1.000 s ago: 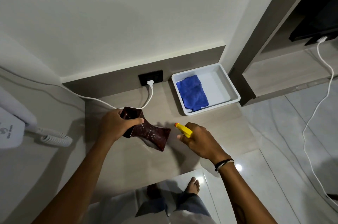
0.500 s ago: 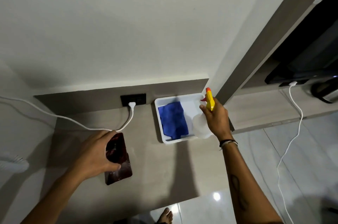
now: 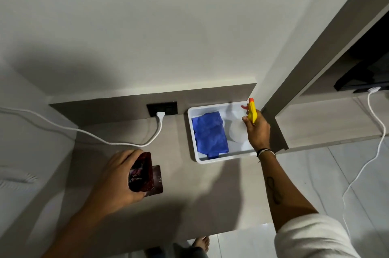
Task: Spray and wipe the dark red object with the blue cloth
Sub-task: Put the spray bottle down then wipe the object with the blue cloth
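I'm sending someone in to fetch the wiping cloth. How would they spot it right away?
Find the black wall socket behind the grey counter; just right of it sits a white tray. The blue cloth lies crumpled in the tray's left half, beside a clear spray bottle with a yellow head. It is the only blue, soft thing there.

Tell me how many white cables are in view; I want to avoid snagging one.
2. One white cable runs from the left edge along the counter to the wall socket. The other white cable hangs from the right-hand shelf down to the floor. More could be hidden.
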A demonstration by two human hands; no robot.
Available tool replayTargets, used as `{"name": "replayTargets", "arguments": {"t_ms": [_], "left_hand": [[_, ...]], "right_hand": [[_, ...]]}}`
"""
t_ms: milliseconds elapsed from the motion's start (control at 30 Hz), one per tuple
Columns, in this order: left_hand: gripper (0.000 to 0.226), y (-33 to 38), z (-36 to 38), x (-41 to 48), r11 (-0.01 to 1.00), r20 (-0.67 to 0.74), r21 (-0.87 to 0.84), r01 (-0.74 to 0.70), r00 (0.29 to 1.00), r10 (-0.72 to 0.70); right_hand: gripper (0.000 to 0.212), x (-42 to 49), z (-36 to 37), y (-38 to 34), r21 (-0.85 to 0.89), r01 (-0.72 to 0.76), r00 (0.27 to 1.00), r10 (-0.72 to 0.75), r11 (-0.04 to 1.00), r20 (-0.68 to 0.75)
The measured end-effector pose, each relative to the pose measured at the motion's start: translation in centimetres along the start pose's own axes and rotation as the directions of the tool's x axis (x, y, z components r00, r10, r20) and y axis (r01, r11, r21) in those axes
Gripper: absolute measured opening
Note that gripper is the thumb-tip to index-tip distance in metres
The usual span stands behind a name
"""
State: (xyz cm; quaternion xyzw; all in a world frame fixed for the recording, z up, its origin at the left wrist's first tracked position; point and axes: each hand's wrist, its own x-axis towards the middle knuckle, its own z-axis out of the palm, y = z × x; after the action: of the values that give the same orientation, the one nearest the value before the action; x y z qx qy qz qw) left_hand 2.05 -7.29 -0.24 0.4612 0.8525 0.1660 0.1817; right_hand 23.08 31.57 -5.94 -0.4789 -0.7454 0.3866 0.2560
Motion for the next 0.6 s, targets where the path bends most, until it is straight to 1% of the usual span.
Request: {"name": "replayTargets", "arguments": {"t_ms": [67, 100, 133, 167, 200, 233, 267, 300, 333, 367, 400, 433, 467, 533, 600], "left_hand": [[0.115, 0.2, 0.0, -0.1, 1.0, 0.007, 0.003, 0.01, 1.0, -0.01], [0.113, 0.3, 0.1, -0.1, 1.0, 0.008, 0.003, 0.01, 1.0, -0.01], [0.113, 0.4, 0.1, 0.0, 1.0, 0.006, 0.004, 0.009, 1.0, -0.009], [0.112, 0.3, 0.1, 0.0, 1.0, 0.004, 0.001, 0.012, 1.0, -0.012], [0.112, 0.2, 0.1, 0.0, 1.0, 0.009, -0.002, 0.018, 1.0, -0.018], [0.112, 0.2, 0.1, 0.1, 1.0, 0.013, -0.003, 0.023, 1.0, -0.023], [0.112, 0.1, 0.1, 0.1, 1.0, 0.015, -0.003, 0.025, 1.0, -0.025], [0.112, 0.1, 0.1, 0.1, 1.0, 0.014, -0.002, 0.024, 1.0, -0.024], [0.112, 0.0, 0.1, 0.2, 1.0, 0.012, 0.001, 0.019, 1.0, -0.019], [0.112, 0.0, 0.2, 0.1, 1.0, 0.009, 0.005, 0.016, 1.0, -0.016], [0.112, 0.0, 0.2, 0.2, 1.0, 0.006, 0.011, 0.014, 1.0, -0.014], [0.112, -0.1, 0.2, 0.1, 1.0, 0.009, 0.016, 0.016, 1.0, -0.016], [0.112, -0.1, 0.2, 0.1, 1.0, 0.01, 0.014, 0.016, 1.0, -0.016], [0.111, -0.1, 0.2, 0.1, 1.0, 0.006, 0.001, 0.018, 1.0, -0.018], [0.109, -0.2, 0.3, 0.1, 1.0, -0.01, -0.011, 0.018, 1.0, -0.018]], "right_hand": [[0.053, -0.4, 0.1, 0.4, 0.042, -0.008, 1.0, 0.009, 0.999, -0.012], [0.06, -0.9, 0.1, 0.5, 0.029, -0.016, 0.997, 0.018, 0.999, -0.072], [0.065, -1.8, 0.4, 0.6, -0.027, -0.006, 0.984, 0.001, 1.0, -0.176], [0.063, -3.0, 1.0, 0.5, -0.115, 0.037, 0.958, -0.068, 0.993, -0.279], [0.058, -4.3, 1.8, 0.4, -0.192, 0.121, 0.925, -0.181, 0.974, -0.334], [0.052, -5.5, 2.9, 0.2, -0.239, 0.225, 0.901, -0.295, 0.945, -0.318], [0.047, -6.4, 4.1, 0.1, -0.27, 0.325, 0.894, -0.388, 0.906, -0.226], [0.046, -7.1, 5.4, -0.1, -0.313, 0.4, 0.894, -0.442, 0.862, -0.074], [0.05, -7.4, 6.6, -0.4, -0.369, 0.442, 0.894, -0.437, 0.818, 0.104], [0.059, -7.4, 7.8, -0.6, -0.411, 0.463, 0.884, -0.378, 0.785, 0.275], [0.07, -7.0, 8.7, -0.8, -0.437, 0.464, 0.866, -0.29, 0.771, 0.408], [0.081, -6.4, 9.5, -1.1, -0.462, 0.455, 0.842, -0.197, 0.762, 0.503], [0.09, -5.7, 10.1, -1.2, -0.493, 0.453, 0.816, -0.122, 0.742, 0.565], [0.103, -3.9, 10.9, -1.2, -0.562, 0.467, 0.773, -0.007, 0.683, 0.634], [0.111, -2.4, 11.5, -1.1, -0.592, 0.487, 0.737, 0.062, 0.642, 0.673]]}}
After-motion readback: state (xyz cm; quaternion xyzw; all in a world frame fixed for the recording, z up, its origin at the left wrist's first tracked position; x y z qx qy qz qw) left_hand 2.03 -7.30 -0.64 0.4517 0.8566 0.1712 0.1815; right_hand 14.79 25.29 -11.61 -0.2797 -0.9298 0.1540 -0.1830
